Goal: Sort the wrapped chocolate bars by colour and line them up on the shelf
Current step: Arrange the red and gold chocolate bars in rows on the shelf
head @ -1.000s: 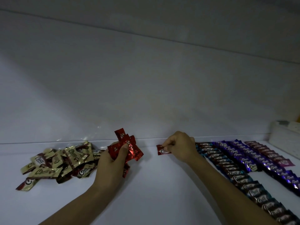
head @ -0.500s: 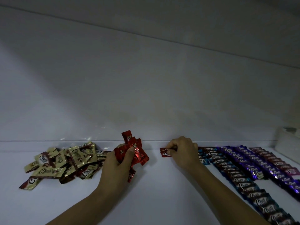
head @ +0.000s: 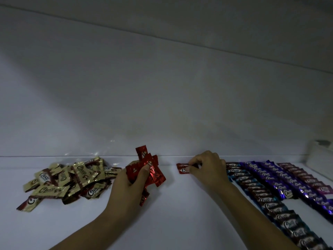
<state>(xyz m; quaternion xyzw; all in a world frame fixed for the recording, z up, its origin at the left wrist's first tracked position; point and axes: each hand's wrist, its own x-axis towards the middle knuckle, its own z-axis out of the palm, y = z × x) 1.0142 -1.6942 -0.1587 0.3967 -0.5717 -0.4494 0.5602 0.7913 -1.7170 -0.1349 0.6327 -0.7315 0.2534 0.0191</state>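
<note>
Both hands worked over the white shelf. Her left hand was curled round a bunch of red bars, thumb pressed on top, some bars sticking up past the fingers. Meanwhile the right hand pinched a single red bar lying flat on the shelf near the back wall. Left of the hands lay a loose heap of gold bars. To the right ran tidy rows: blue bars, purple bars, then pink bars. Beyond them stood a white box.
</note>
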